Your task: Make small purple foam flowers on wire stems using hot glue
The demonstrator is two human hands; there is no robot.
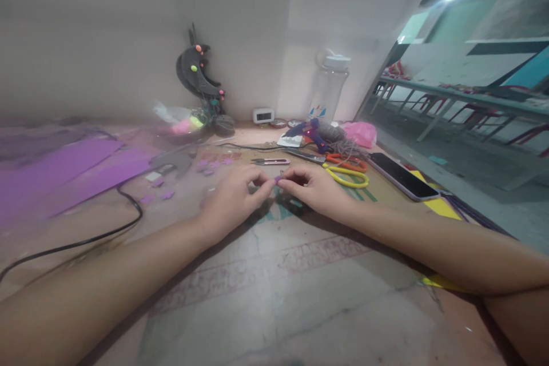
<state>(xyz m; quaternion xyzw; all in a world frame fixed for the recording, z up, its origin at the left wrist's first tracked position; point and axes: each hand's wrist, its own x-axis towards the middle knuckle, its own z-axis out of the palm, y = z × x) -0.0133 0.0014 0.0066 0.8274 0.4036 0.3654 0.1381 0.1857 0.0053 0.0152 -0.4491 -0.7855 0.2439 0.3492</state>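
Observation:
My left hand (234,197) and my right hand (315,189) meet above the middle of the table, fingertips pinched. Between them is a small purple piece (278,179), mostly covered by the fingers, so its exact shape is hidden. Just beyond the fingertips lie thread snips (274,162) with a pinkish handle. Scissors with yellow handles (347,176) and a pair with orange handles (349,161) rest beside my right hand. Several small purple cut-outs (210,167), some star- or flower-like, are scattered past my left hand.
Purple sheets (77,174) and a black cable (128,197) lie at left. Behind stand a dark crescent-shaped decoration (193,71), a small digital clock (263,115) and a clear bottle (328,88). A glue gun (315,132), grey yarn (337,138) and a phone (403,175) are at right.

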